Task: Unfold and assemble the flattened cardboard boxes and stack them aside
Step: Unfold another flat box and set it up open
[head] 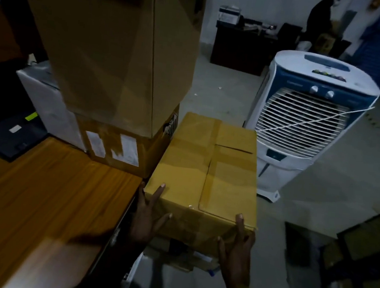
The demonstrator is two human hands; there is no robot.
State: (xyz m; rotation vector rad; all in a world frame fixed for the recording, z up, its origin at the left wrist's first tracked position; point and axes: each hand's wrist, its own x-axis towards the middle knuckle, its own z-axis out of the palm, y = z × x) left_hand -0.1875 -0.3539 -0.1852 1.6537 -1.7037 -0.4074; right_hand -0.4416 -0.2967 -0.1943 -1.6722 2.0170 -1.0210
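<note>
One taped, assembled yellow-brown cardboard box (207, 169) sits at my twelve o'clock — my left hand (146, 214) and right hand (236, 246) press it with straight fingers, stacking beside the tall brown cartons (114, 47) — more may remain.

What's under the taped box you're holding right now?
Beneath the taped box, near its front edge, lie flattened cardboard pieces. The left hand and right hand press its near corners. The box hides whatever supports its far end.

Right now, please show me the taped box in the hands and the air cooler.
taped box (207, 167), head view, its top face.
air cooler (305, 119), head view, its front grille.
</note>
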